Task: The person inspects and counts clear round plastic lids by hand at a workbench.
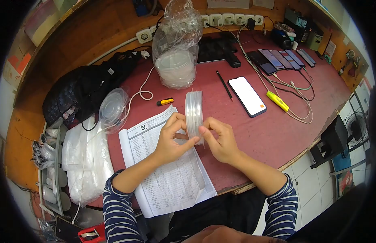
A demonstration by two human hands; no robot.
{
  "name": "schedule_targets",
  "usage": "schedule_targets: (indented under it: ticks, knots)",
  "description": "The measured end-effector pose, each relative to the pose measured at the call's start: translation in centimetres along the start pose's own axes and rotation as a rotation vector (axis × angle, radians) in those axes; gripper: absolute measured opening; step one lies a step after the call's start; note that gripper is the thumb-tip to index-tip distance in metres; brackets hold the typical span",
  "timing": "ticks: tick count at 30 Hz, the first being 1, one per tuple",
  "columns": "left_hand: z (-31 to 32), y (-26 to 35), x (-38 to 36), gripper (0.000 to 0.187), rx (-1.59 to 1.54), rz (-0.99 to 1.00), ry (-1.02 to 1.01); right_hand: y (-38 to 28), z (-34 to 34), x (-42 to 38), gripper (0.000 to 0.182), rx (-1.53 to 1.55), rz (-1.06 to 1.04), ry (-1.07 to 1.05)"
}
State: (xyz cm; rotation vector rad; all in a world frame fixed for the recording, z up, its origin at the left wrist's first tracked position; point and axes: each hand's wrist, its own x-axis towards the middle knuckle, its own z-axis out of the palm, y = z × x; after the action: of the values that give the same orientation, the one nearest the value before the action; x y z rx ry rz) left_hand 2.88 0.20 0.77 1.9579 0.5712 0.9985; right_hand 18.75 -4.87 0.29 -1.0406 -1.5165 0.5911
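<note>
A stack of clear round plastic lids (194, 111) stands on edge between my two hands, above the printed sheets. My left hand (172, 139) grips its left side near the bottom, thumb along the lower edge and fingers curled. My right hand (220, 139) pinches the lower right side with the thumb and bent fingers. Beneath my left hand lie the printed sheets (167, 178), covered with rows of a table. Behind the stack, a clear plastic bag (176, 52) holds more round lids or containers. More clear lids (113, 106) lie to the left.
A lit phone (247, 96), black pencil (225, 86) and yellow highlighter (278, 101) lie to the right. Several phones (281, 59) with cables fill the back right. A yellow-black cutter (165, 101) lies near the sheets. Folded plastic bags (87, 158) and a black bag (87, 85) occupy the left.
</note>
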Motion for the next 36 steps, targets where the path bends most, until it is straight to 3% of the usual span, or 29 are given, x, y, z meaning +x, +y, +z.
schedule_targets:
  ticks: [2,4,6,9,10,11,13,15,17,19,20,23,36]
  knots:
    - [-0.1,-0.8,0.1,0.018,-0.126,-0.006,-0.011,0.2,-0.1,0.1,0.018,-0.023,-0.063,0.026]
    - [-0.5,-1.6,0.4,0.018,-0.251,-0.012,-0.022,0.1,-0.5,-0.1,0.019,0.084,0.029,0.110]
    - [-1.7,-2.3,0.9,0.025,-0.616,-0.497,-0.081,0.1,-1.2,0.0,0.020,0.170,0.031,0.201]
    - [-2.2,-3.4,1.4,0.036,-0.414,-0.652,0.054,-0.7,-2.3,0.4,0.022,0.250,-0.014,0.344]
    - [-1.7,-3.8,0.8,0.045,-0.148,-0.481,0.164,-1.0,-2.6,0.4,0.022,0.276,-0.040,0.343]
    - [-1.4,-3.4,0.8,0.045,-0.150,-0.482,0.162,-1.1,-2.8,0.4,0.022,0.303,-0.066,0.343]
    - [-1.2,-1.9,0.7,0.052,0.278,-0.063,0.277,-1.0,-2.4,0.2,0.020,0.303,-0.066,0.316]
    - [-1.2,0.4,-0.1,0.057,0.242,0.033,0.219,-0.8,-1.9,-0.3,0.017,0.273,-0.077,0.072]
    - [-0.6,1.9,-0.7,0.061,0.438,0.405,0.072,-1.6,-1.1,-1.0,0.014,0.331,-0.029,-0.028]
    - [1.0,1.9,-1.7,0.063,0.270,0.369,0.010,-2.1,-0.5,-1.5,0.012,0.343,-0.147,-0.268]
    - [1.6,1.9,-2.2,0.065,0.097,0.339,-0.056,-2.2,-0.4,-1.7,0.012,0.348,-0.144,-0.272]
    - [1.8,2.0,-3.0,0.067,-0.021,0.336,-0.101,-2.4,-0.4,-1.9,0.012,0.370,-0.230,-0.316]
    - [2.0,2.7,-3.7,0.058,-0.185,0.375,-0.077,-3.3,-0.7,-2.1,0.015,0.362,-0.361,-0.366]
